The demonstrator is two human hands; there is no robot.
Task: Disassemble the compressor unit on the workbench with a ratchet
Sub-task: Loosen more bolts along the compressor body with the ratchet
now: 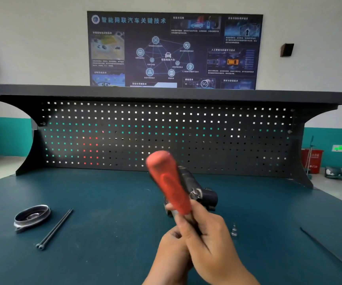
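Gripping the red-handled metal ratchet (pixel 171 184) with both hands (pixel 205 239), I work the dark compressor body (pixel 204 194) behind it; next needs a firm turn.

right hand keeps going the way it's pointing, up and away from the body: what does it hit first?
Probably the dark compressor unit just beyond the right hand, which grips the red-handled ratchet; depth is unclear.

Teal workbench (pixel 104 202), round cover (pixel 32 218), two long bolts (pixel 55 228), socket (pixel 234 230), compressor unit (pixel 198 190)
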